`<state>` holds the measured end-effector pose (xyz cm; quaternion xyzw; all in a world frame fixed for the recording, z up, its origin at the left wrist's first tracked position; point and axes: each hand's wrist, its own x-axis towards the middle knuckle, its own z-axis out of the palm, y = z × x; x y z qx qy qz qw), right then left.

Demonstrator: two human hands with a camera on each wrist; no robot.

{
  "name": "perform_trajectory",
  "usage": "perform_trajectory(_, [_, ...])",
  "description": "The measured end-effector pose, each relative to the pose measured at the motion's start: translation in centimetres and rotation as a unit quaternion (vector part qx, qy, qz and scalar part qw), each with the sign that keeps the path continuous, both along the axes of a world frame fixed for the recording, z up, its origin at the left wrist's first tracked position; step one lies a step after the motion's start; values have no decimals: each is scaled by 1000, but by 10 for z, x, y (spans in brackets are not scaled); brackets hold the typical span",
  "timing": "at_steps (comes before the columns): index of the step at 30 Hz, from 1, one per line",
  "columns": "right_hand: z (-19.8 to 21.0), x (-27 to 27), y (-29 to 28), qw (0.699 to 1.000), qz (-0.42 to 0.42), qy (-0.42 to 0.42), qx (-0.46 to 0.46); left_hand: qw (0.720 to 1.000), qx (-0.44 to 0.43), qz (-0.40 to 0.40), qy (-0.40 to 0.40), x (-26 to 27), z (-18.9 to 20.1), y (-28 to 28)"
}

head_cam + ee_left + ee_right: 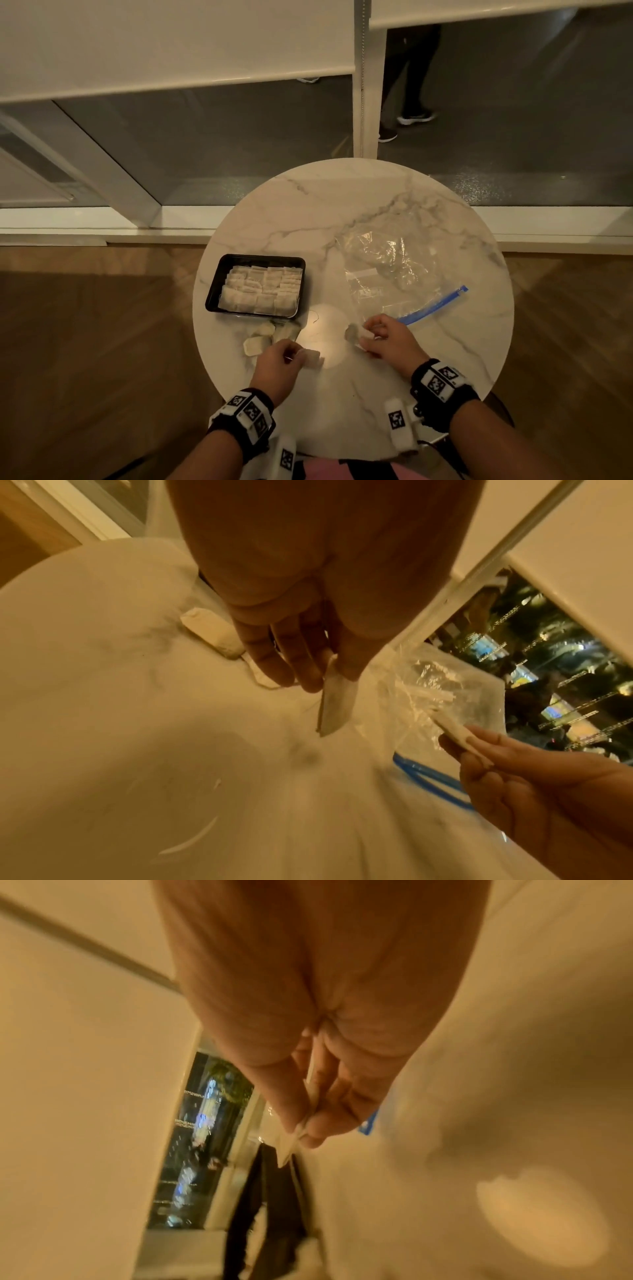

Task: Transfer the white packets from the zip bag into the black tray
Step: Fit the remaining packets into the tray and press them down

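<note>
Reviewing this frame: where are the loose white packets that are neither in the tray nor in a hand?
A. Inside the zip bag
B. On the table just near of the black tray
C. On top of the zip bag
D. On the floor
B: a few loose white packets lie on the table beside the black tray, at its near edge.

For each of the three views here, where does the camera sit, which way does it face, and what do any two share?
Head: worn high, facing forward and down at the round marble table, black tray, zip bag; both forearms and the left hand and right hand show.
Left wrist: looks along the left hand at its pinched white packet; the right hand shows too.
Right wrist: blurred; looks along the right hand at its own pinched packet.
Shared: head and left wrist both show the bag's blue zip and both hands.
</note>
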<state>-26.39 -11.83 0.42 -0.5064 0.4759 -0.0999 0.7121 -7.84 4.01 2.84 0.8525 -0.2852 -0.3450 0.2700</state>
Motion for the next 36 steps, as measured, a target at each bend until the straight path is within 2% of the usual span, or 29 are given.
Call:
perform_trajectory(2, [15,3,-1,990,-42,-95,95,999,-13,15,33,3,7,-1])
perform_trajectory(4, [30,6,-3,971,-50,-168,165,994,-54,37,87,5,17,-4])
perform_trajectory(8, [49,19,-3,958,-18,-222,181,984,-115,44,128,8,46,-17])
perform_trajectory(13, [62,33,1,976,4,-193,102,990,-120,14,68,19,57,-27])
perform_trajectory(18, [60,42,5,992,-49,-119,8,995,-100,-30,-1,33,61,-19])
perform_trajectory(21, [53,44,5,994,-51,-79,-63,994,-96,-42,-27,46,61,-9])
perform_trajectory(26, [50,55,3,993,-28,-59,-98,990,-49,-70,-110,88,63,3])
perform_trajectory(30, [57,74,5,992,-37,-64,-98,983,11,-97,-158,143,62,1])
perform_trajectory(36, [65,102,7,990,-71,-41,-118,950,113,-177,-230,208,47,-19])
